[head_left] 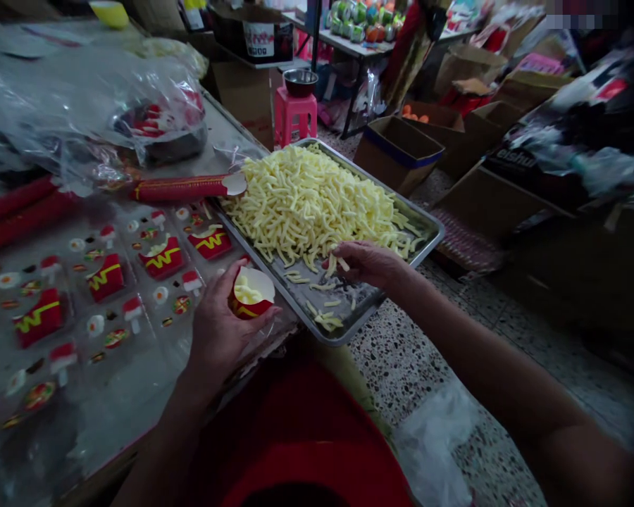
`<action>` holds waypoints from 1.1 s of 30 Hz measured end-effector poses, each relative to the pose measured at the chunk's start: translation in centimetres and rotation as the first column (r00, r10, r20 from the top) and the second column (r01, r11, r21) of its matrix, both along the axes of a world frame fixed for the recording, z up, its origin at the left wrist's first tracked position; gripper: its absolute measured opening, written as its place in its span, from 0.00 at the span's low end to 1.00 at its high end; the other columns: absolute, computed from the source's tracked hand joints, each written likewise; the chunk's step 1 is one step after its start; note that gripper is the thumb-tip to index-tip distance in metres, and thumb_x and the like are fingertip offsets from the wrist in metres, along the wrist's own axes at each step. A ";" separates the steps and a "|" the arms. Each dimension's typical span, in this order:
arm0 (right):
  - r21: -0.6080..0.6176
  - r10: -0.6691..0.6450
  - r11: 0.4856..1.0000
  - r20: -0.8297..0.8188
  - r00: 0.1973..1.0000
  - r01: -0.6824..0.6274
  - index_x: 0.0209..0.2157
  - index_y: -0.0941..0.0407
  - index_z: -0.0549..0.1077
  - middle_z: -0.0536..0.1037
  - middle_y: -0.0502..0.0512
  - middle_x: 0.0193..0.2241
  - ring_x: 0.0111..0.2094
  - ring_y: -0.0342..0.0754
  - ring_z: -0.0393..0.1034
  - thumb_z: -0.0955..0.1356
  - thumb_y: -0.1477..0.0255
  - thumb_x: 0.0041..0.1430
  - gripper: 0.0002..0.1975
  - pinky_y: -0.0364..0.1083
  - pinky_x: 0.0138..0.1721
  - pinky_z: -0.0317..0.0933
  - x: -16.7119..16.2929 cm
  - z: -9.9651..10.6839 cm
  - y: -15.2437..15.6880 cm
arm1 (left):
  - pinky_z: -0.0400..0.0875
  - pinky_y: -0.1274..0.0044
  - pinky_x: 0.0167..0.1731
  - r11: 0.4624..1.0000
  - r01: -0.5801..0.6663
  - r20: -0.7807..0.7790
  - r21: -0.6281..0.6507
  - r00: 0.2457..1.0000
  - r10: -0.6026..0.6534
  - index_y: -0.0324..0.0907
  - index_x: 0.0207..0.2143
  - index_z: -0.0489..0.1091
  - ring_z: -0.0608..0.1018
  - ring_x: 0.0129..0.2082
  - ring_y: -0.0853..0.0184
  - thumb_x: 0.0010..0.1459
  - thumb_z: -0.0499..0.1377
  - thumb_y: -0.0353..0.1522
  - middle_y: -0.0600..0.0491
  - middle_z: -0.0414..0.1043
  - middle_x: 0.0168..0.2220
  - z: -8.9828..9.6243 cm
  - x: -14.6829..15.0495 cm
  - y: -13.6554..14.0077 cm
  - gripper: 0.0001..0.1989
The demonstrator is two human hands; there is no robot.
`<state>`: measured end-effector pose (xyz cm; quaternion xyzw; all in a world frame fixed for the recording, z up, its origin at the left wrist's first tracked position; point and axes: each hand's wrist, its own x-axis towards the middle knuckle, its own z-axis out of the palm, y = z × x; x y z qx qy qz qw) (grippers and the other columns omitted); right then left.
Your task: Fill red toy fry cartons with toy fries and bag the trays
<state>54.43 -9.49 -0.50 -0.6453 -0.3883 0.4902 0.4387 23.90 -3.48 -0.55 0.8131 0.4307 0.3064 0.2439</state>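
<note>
Right hand (367, 264): thumb and fingers pinched on a few fries (332, 265), above the near part of a metal tray (275, 266). Left hand (219, 317): clamped around a red carton (256, 308) near the tray's left edge, its open mouth showing some fries inside. A heaped pile (311, 201) of fries covers the tray's far part. To the left, the table (121, 415) bears clear plastic packs (148, 299) with small food-shaped pieces (181, 304). Farther off, a bowl (300, 83) stands on a pink stool (296, 109).

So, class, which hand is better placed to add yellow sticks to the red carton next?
Probably the right hand: it pinches yellow sticks over the metal tray, while the left hand holds the red carton.
</note>
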 end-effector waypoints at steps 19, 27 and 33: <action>0.140 -0.041 0.988 0.652 0.757 -0.067 0.29 0.56 0.79 0.78 0.51 0.26 0.28 0.45 0.68 0.74 0.76 0.51 0.02 0.45 0.32 0.59 -3.1 0.8 -0.3 | 0.76 0.62 0.55 0.996 0.075 -0.160 -0.054 0.984 -0.082 0.45 0.65 0.68 0.79 0.55 0.50 0.42 0.80 0.38 0.44 0.75 0.57 0.7 2.4 -1.4 0.47; 0.215 -0.006 0.963 0.625 0.781 -0.164 0.34 0.58 0.82 0.82 0.56 0.33 0.35 0.48 0.74 0.71 0.74 0.64 0.06 0.46 0.40 0.65 -12.9 3.4 1.3 | 0.77 0.61 0.54 0.994 -0.106 -0.038 0.018 0.994 0.106 0.37 0.63 0.68 0.79 0.52 0.50 0.48 0.74 0.34 0.40 0.75 0.54 -1.1 3.8 -2.0 0.40; 0.203 0.033 0.944 0.725 0.688 -0.259 0.39 0.56 0.85 0.84 0.58 0.38 0.38 0.50 0.76 0.69 0.73 0.66 0.09 0.46 0.42 0.64 -14.4 3.3 1.3 | 0.75 0.63 0.57 0.975 -0.186 0.086 0.124 0.980 0.177 0.38 0.66 0.65 0.78 0.53 0.53 0.56 0.68 0.33 0.40 0.74 0.55 -2.2 2.9 -2.6 0.36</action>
